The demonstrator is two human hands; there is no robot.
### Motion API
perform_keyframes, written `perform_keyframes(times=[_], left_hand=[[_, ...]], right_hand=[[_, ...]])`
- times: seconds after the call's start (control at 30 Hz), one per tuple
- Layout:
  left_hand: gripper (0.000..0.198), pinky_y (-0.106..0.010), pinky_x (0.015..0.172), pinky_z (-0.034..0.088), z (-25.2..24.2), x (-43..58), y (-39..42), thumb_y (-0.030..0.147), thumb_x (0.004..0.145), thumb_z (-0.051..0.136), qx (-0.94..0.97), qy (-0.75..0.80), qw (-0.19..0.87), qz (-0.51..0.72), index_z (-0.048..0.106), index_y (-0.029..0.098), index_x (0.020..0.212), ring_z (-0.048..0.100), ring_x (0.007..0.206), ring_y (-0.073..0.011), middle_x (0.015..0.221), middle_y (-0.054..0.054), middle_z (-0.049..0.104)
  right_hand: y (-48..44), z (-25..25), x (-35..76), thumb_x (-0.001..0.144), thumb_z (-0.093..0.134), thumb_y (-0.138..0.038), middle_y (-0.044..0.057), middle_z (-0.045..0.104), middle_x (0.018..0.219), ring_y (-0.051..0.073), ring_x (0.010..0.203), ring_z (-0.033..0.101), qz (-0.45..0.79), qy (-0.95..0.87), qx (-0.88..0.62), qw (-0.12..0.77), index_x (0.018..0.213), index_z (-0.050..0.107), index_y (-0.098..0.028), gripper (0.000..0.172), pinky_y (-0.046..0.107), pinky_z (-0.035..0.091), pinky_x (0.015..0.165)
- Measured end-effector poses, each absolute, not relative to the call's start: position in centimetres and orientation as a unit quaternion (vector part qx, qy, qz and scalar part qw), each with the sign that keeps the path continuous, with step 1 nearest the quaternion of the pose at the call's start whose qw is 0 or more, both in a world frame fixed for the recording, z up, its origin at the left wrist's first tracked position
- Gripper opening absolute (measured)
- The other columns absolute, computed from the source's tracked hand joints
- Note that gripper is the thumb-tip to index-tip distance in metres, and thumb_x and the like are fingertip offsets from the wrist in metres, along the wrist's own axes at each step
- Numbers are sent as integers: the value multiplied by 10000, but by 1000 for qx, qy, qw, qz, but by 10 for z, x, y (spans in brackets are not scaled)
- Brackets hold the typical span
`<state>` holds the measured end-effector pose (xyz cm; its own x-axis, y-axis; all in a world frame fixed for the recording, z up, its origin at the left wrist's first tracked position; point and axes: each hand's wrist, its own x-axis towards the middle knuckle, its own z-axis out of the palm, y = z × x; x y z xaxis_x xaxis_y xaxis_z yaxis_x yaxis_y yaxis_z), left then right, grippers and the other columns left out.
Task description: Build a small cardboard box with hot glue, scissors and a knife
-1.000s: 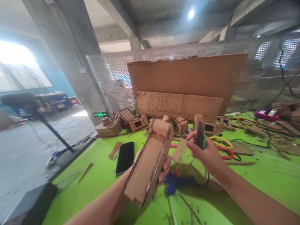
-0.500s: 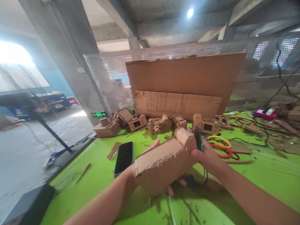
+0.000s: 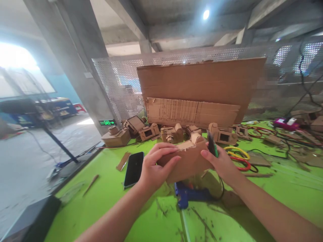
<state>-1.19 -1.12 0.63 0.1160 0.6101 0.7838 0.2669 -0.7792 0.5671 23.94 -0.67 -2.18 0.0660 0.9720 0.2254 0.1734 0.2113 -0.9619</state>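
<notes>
My left hand (image 3: 157, 164) is closed around the left end of a brown cardboard camera model (image 3: 189, 163), fingers over its top and thumb on the near face. The model has a raised bump on its upper right and a rough cut edge along the top. My right hand (image 3: 223, 164) holds a black and green utility knife (image 3: 212, 144), tip upward, with its thumb against the model's right end. Its other fingers are partly hidden. Below the model a blue glue gun (image 3: 184, 195) lies on the table, a clear glue stick (image 3: 185, 223) coming out of its back.
On the green table (image 3: 106, 215) lie a phone (image 3: 134, 169), a small wooden stick (image 3: 91, 185) and cardboard scraps. Several cardboard cameras (image 3: 149, 132) line the back before a large cardboard sheet (image 3: 199, 80). Yellow and red cables (image 3: 238, 153) coil at the right.
My left hand has moved from beneath the cardboard camera to grip its left end from above. The model has turned and dropped slightly, uncovering the glue gun. The knife stays in my right hand.
</notes>
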Motion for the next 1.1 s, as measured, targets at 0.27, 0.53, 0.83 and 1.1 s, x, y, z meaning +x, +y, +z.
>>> perform_keyframes(times=[0.27, 0.53, 0.83, 1.1], left_hand=[[128, -340, 779, 568, 13, -10, -14, 157, 892, 738, 724, 299, 139, 606, 752, 218, 780, 694, 802, -183, 814, -32, 745], [224, -401, 814, 553, 11, -9, -20, 276, 746, 908, 758, 290, 77, 579, 801, 243, 940, 704, 871, -236, 947, -66, 767], [262, -414, 798, 506, 16, -16, -22, 232, 852, 816, 805, 287, -53, 517, 787, 280, 1108, 673, 843, -221, 939, -42, 779], [93, -397, 779, 535, 19, -11, -26, 226, 918, 720, 779, 316, 10, 541, 806, 263, 914, 670, 801, -212, 859, -43, 760]], right_hand=[[-13, -20, 235, 776, 785, -646, 11, 669, 864, 225, 833, 616, 347, -600, -508, 512, 963, 683, -216, 480, 297, 496, 727], [-9, -25, 237, 769, 791, -651, 9, 663, 826, 216, 774, 597, 350, -613, -501, 501, 975, 675, -207, 503, 305, 485, 679], [-18, -17, 229, 799, 775, -628, -5, 639, 756, 200, 717, 587, 328, -636, -490, 498, 915, 683, -231, 424, 285, 473, 630], [-18, -20, 229, 783, 785, -636, 17, 669, 817, 229, 787, 616, 331, -630, -494, 500, 915, 693, -234, 432, 305, 499, 683]])
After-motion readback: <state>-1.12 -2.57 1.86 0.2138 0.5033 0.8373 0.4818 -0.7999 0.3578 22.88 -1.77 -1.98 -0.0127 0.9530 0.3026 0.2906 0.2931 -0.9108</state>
